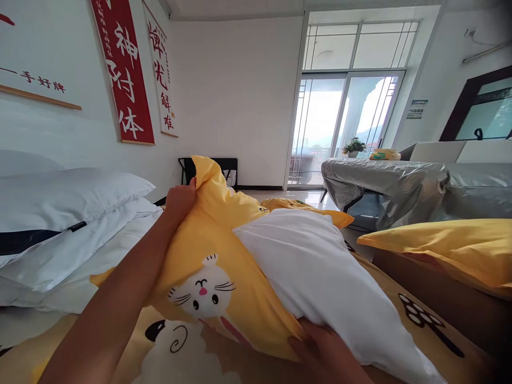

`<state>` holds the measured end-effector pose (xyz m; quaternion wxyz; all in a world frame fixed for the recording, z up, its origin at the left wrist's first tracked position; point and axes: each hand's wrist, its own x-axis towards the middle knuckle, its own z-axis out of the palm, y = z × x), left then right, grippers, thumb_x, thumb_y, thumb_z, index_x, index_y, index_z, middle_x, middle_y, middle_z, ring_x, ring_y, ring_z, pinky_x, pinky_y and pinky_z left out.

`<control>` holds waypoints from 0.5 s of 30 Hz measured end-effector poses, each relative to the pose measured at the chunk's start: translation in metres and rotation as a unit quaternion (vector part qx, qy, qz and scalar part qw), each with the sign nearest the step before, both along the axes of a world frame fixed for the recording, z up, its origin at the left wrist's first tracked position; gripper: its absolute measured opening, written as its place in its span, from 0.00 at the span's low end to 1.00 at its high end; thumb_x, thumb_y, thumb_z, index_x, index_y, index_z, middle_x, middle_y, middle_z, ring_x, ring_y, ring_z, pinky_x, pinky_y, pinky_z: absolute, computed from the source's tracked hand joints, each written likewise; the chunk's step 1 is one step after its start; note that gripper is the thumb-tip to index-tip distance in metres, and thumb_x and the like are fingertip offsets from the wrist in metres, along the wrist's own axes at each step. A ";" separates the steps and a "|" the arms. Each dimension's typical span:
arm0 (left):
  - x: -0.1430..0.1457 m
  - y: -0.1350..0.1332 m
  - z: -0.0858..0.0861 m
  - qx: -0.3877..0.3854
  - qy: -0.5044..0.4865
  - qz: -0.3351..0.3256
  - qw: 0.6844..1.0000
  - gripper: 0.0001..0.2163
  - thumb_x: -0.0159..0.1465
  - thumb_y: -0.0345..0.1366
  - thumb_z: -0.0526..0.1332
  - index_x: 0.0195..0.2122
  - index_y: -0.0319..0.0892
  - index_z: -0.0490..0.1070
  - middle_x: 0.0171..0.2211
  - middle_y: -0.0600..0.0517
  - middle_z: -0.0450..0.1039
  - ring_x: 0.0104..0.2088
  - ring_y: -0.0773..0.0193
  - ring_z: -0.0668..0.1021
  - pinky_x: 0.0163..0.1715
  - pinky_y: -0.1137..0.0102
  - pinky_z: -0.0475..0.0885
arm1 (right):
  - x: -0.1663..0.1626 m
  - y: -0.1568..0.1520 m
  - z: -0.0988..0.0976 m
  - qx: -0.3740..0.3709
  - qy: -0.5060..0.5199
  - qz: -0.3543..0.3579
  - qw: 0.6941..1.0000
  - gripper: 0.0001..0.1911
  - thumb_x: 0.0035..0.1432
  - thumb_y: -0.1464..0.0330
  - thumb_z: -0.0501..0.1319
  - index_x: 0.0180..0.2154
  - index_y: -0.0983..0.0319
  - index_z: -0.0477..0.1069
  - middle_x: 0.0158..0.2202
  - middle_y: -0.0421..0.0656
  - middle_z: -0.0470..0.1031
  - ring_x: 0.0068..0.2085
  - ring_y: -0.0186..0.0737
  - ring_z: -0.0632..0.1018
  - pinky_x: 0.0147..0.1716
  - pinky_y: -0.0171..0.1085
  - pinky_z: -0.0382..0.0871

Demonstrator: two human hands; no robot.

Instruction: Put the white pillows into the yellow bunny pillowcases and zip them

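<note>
A yellow pillowcase (204,234) with a white rabbit face printed on it, upside down to me, is stretched between my hands. My left hand (181,200) is closed on its raised far edge, left of a pointed corner. Low on the near right, my right hand (322,341) grips the pillowcase's edge, with some fingers hidden under the white pillow. This plump white pillow (308,261) lies slantwise against the pillowcase's right side. Whether any of it is inside the cover, I cannot tell. Below them spreads a tan sheet (436,304) with cartoon prints.
White pillows (72,197) are stacked at the left. Another yellow pillow (448,245) sits at the right. Further back stand a plastic-covered table (384,170) with a potted plant (354,146), a black chair (228,166) and a glass door (320,128).
</note>
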<state>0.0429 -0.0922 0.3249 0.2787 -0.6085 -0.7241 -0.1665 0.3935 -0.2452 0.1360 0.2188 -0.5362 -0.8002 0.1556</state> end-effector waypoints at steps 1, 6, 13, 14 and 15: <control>-0.003 0.001 -0.005 -0.005 -0.002 0.004 1.000 0.22 0.64 0.28 0.43 0.59 0.34 0.57 0.35 0.35 0.75 0.41 0.42 0.77 0.39 0.56 0.67 | 0.003 0.000 0.011 0.015 0.014 -0.005 1.000 0.16 0.61 0.59 0.50 0.29 0.59 0.71 0.24 0.42 0.75 0.27 0.41 0.74 0.29 0.36 0.64; -0.015 0.014 -0.042 -0.082 -0.056 0.029 0.995 0.19 0.66 0.32 0.43 0.52 0.35 0.65 0.41 0.35 0.75 0.42 0.46 0.78 0.37 0.60 0.69 | 0.003 0.017 0.036 0.080 0.035 -0.003 0.996 0.16 0.63 0.59 0.47 0.29 0.58 0.65 0.22 0.41 0.73 0.24 0.38 0.71 0.24 0.34 0.58; -0.057 -0.030 -0.080 -0.234 -0.156 0.063 0.958 0.21 0.62 0.51 0.50 0.39 0.39 0.71 0.37 0.39 0.77 0.36 0.50 0.79 0.29 0.67 0.69 | -0.006 0.033 0.018 0.009 0.004 0.068 0.998 0.12 0.62 0.65 0.47 0.30 0.59 0.64 0.26 0.41 0.73 0.27 0.37 0.70 0.26 0.34 0.56; -0.062 -0.044 -0.086 -0.275 -0.202 0.061 0.938 0.24 0.61 0.55 0.49 0.35 0.38 0.71 0.35 0.39 0.78 0.34 0.49 0.79 0.26 0.67 0.69 | -0.005 0.031 0.018 -0.004 0.002 0.079 0.997 0.11 0.61 0.65 0.48 0.29 0.59 0.64 0.26 0.41 0.73 0.27 0.37 0.70 0.26 0.34 0.57; -0.066 -0.059 -0.092 -0.322 -0.262 0.045 0.909 0.26 0.59 0.58 0.48 0.31 0.39 0.71 0.32 0.40 0.77 0.32 0.49 0.79 0.25 0.67 0.68 | -0.003 0.030 0.018 -0.016 -0.005 0.090 0.996 0.10 0.60 0.66 0.50 0.29 0.59 0.65 0.26 0.40 0.72 0.28 0.37 0.71 0.27 0.33 0.58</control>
